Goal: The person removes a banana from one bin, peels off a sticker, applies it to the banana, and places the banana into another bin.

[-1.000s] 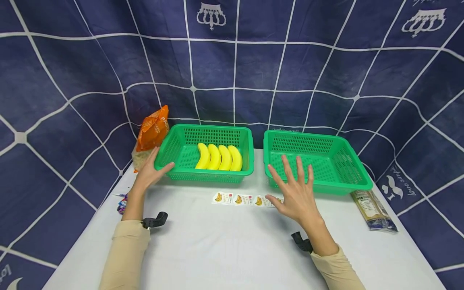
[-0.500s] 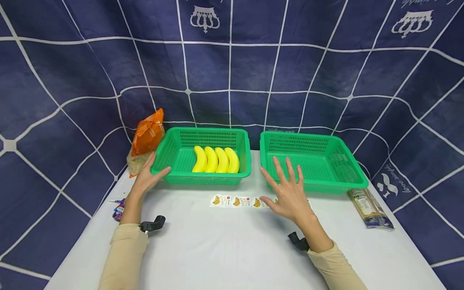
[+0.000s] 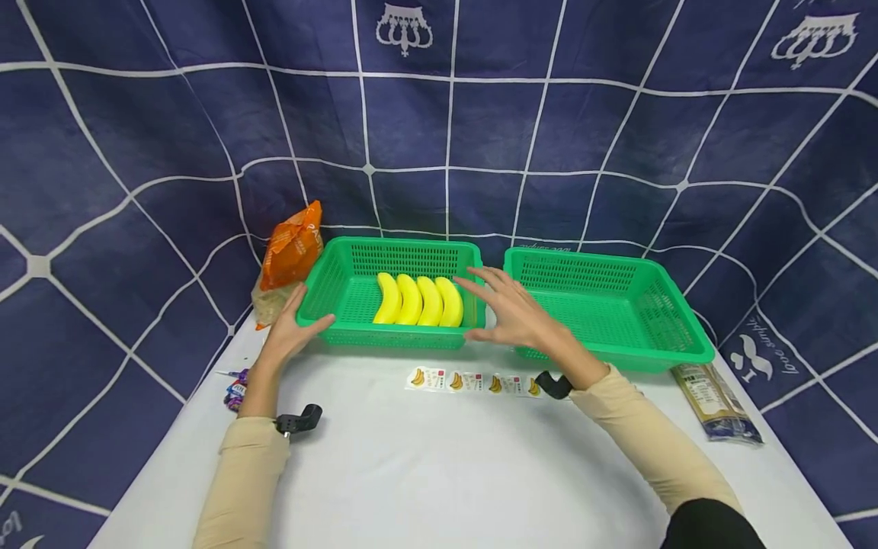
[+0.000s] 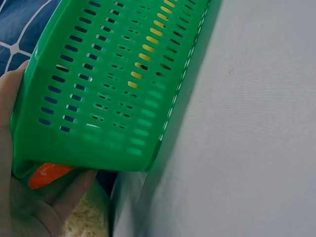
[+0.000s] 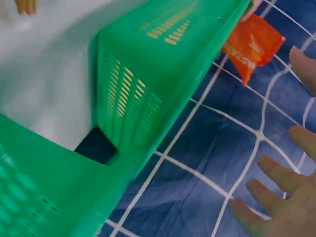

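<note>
Bananas (image 3: 418, 300), four of them, lie side by side in the left basket (image 3: 343, 263), which my left hand (image 3: 288, 335) holds at its left corner, thumb curled on the rim. My right hand (image 3: 511, 313) hovers spread over that basket's right edge, gripping nothing. Nothing has been lifted out yet; the right basket (image 3: 617, 347) beside it has none in it, and stickers (image 3: 473, 380) lie on the tabletop (image 3: 439, 465) just in front.
</note>
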